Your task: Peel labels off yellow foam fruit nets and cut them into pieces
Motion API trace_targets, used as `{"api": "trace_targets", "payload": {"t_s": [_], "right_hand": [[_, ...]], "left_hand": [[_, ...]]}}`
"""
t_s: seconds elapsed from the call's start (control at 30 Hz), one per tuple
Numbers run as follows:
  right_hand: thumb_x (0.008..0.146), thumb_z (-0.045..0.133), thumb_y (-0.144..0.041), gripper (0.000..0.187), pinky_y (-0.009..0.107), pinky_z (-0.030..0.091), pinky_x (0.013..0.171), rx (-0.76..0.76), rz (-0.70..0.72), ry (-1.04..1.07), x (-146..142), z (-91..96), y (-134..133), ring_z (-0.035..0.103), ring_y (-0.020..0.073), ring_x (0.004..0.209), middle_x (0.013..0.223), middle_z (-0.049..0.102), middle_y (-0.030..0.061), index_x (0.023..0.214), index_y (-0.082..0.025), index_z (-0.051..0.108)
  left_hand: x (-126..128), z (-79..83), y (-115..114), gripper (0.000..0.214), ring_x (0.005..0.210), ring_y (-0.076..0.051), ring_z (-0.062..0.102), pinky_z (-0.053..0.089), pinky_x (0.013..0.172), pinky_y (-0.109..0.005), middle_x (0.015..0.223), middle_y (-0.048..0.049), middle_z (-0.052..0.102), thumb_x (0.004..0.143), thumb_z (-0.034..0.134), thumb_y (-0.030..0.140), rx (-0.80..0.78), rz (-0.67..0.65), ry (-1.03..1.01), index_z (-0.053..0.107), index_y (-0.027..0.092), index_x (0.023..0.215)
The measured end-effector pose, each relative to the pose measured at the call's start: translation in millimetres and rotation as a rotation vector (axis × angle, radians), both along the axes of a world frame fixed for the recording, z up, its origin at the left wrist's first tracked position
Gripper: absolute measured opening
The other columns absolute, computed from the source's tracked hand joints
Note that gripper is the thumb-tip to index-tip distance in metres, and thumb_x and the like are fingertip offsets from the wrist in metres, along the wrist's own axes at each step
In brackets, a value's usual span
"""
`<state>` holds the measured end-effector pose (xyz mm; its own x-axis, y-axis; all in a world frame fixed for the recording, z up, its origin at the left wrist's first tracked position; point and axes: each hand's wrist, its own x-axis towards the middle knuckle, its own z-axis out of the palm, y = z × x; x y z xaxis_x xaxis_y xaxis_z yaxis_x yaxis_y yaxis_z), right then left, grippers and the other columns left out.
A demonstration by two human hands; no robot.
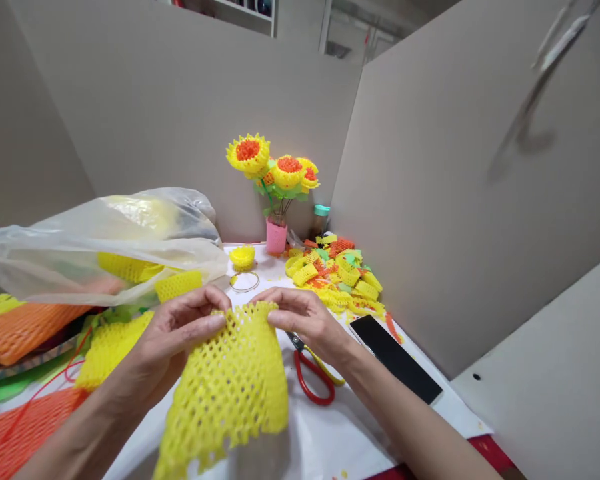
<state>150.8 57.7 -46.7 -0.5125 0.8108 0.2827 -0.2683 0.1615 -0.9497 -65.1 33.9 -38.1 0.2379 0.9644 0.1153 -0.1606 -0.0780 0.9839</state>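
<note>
A yellow foam net (230,380) hangs between my two hands, its top edge raised and its body drooping toward me. My left hand (187,323) pinches the top edge near the left corner, thumb against curled fingers. At the right corner my right hand (305,317) grips the same edge between thumb and fingers. Just below my right hand lies a pair of scissors (314,380) with red handle loops, its blades partly hidden. A yellow foam flower cup (242,257) and a thin ring (244,281) lie beyond my hands.
Foam flowers (287,172) stand in a pink vase (277,235) at the back. Foam scraps (340,273) pile up at right, near a black phone (395,357). A plastic bag (130,233) and orange foam net (30,327) fill the left. Grey partitions (205,120) enclose the table.
</note>
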Motion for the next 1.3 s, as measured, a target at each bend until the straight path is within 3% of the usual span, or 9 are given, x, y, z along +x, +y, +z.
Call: {"api": "trace_targets", "payload": {"t_s": [0.13, 0.23, 0.3, 0.4, 0.5, 0.73, 0.9, 1.3], "right_hand": [[0.086, 0.07, -0.044, 0.029, 0.036, 0.048, 0.095, -0.051, -0.038, 0.018, -3.5, -4.2, 2.8, 0.062, 0.022, 0.108, 0.115, 0.067, 0.0063, 0.104, -0.022, 0.067], [0.089, 0.066, -0.051, 0.038, 0.038, 0.05, 0.091, -0.108, -0.021, -0.049, -5.4, -7.1, -0.9, 0.064, 0.0233, 0.109, 0.117, 0.065, 0.008, 0.115, -0.023, 0.063], [0.085, 0.072, -0.049, 0.044, 0.037, 0.049, 0.09, -0.133, -0.012, -0.113, -8.1, -11.3, -4.1, 0.063, 0.023, 0.11, 0.116, 0.065, 0.0074, 0.119, -0.024, 0.062], [0.074, 0.084, -0.039, 0.052, 0.032, 0.048, 0.082, -0.16, -0.033, -0.176, -13.6, -21.6, -5.2, 0.065, 0.0189, 0.092, 0.098, 0.067, 0.0027, 0.118, -0.023, 0.061], [0.074, 0.081, -0.034, 0.043, 0.028, 0.045, 0.07, -0.173, -0.079, -0.157, -16.1, -29.8, -1.8, 0.061, 0.0139, 0.071, 0.081, 0.065, -0.0024, 0.109, -0.022, 0.06], [0.076, 0.077, -0.035, 0.035, 0.025, 0.042, 0.068, -0.174, -0.18, -0.054, -7.9, -25.9, 3.7, 0.058, 0.0122, 0.069, 0.077, 0.063, -0.0041, 0.103, -0.02, 0.061], [0.074, 0.079, -0.039, 0.037, 0.026, 0.041, 0.068, -0.198, -0.175, -0.029, -7.5, -25.2, 3.5, 0.058, 0.0127, 0.067, 0.076, 0.065, -0.0039, 0.101, -0.02, 0.062], [0.075, 0.08, -0.037, 0.035, 0.023, 0.032, 0.058, -0.228, -0.166, -0.042, -8.3, -25.2, 1.6, 0.047, 0.0097, 0.061, 0.069, 0.059, -0.0056, 0.101, -0.019, 0.065]], "left_hand": [[2.4, -4.2, 3.4, 0.027, 0.06, -0.01, 0.048, 0.039, 0.055, -0.017, 0.063, 0.0059, 0.058, 0.072, 0.083, 0.048, 0.026, 0.073, 0.059, 0.069, 0.026, 0.076], [3.2, -7.6, 6.7, 0.025, 0.062, -0.013, 0.053, 0.041, 0.056, -0.02, 0.065, 0.0049, 0.062, 0.076, 0.08, 0.049, 0.051, 0.116, 0.135, 0.069, 0.027, 0.078], [3.0, -10.1, 9.0, 0.025, 0.067, -0.016, 0.057, 0.044, 0.061, -0.022, 0.07, 0.0031, 0.065, 0.076, 0.081, 0.049, 0.093, 0.16, 0.2, 0.069, 0.026, 0.078], [2.1, -13.7, 11.7, 0.026, 0.068, -0.017, 0.055, 0.042, 0.062, -0.025, 0.072, 0.0022, 0.066, 0.076, 0.08, 0.05, 0.162, 0.214, 0.301, 0.07, 0.026, 0.082], [0.1, -15.4, 12.7, 0.028, 0.065, -0.018, 0.052, 0.039, 0.06, -0.026, 0.07, 0.0027, 0.067, 0.081, 0.073, 0.054, 0.185, 0.205, 0.375, 0.071, 0.029, 0.093], [-7.6, -13.9, 15.1, 0.033, 0.083, -0.023, 0.059, 0.039, 0.076, -0.028, 0.09, 0.0021, 0.075, 0.084, 0.068, 0.058, 0.18, 0.154, 0.477, 0.073, 0.034, 0.107], [-10.7, -15.2, 17.7, 0.034, 0.089, -0.024, 0.057, 0.037, 0.075, -0.029, 0.092, 0.0017, 0.074, 0.083, 0.069, 0.056, 0.129, 0.155, 0.418, 0.072, 0.033, 0.109], [-5.5, -11.4, 15.7, 0.038, 0.068, -0.018, 0.066, 0.047, 0.057, -0.022, 0.077, 0.0, 0.076, 0.072, 0.085, 0.046, -0.109, 0.165, 0.083, 0.073, 0.025, 0.102]]}}
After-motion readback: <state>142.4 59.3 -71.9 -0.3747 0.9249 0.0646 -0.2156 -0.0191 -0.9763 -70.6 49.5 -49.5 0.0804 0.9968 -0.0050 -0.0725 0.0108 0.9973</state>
